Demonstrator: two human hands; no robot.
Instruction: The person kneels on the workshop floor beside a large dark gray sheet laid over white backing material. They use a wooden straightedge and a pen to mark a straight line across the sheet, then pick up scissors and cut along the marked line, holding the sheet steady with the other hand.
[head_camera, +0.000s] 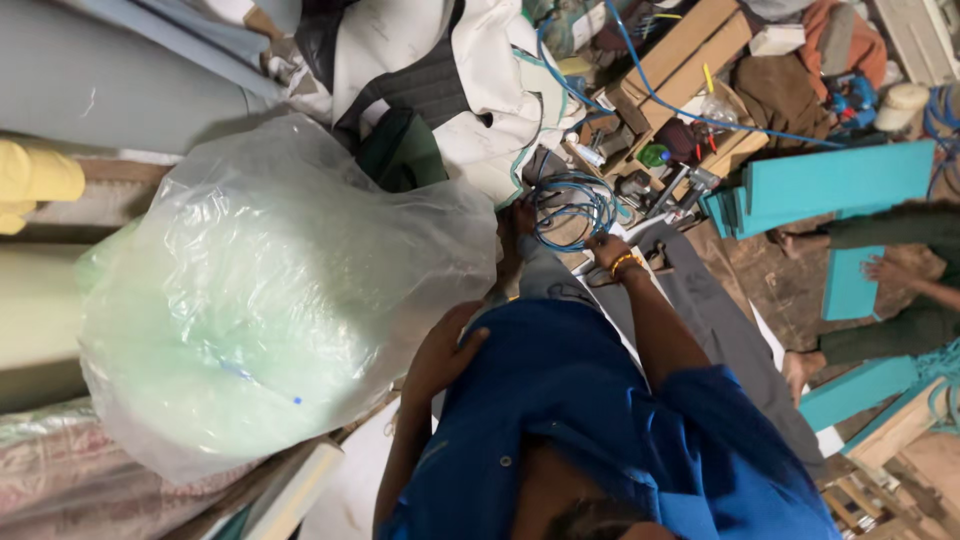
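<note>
Your own hands aren't in frame, neither left nor right, so can't tell if your fingers are loose or clenched. The hands you see belong to others

A person in a blue shirt (600, 420) crouches in the lower middle of the frame, seen from above and behind. That person's bangled hand (608, 250) is at the lower right edge of the blue hose coil (570, 205), fingers curled at the loops. Looks like a pinch on the hose, but it's too small to be sure. Their other hand (452, 345) lies flat on their own knee, fingers spread, holding nothing, well apart from the coil

The coil sits just above centre of the frame, loops lying roughly flat. It's up and slightly left from the bangled hand, touching or nearly so. The hose tail runs off to the upper right, across the wooden crate (680, 60). The bangled hand is by far the nearer of the two

Around it:
- A big clear plastic bag (270, 300) of pale green stuff fills the left half
- Teal foam slabs (830, 185) lie at the right, with a second person's hand (888, 270) on one piece
- Small tools (690, 185) lie just right of the coil
- White and dark cloth (420, 70) is heaped at the top
</note>
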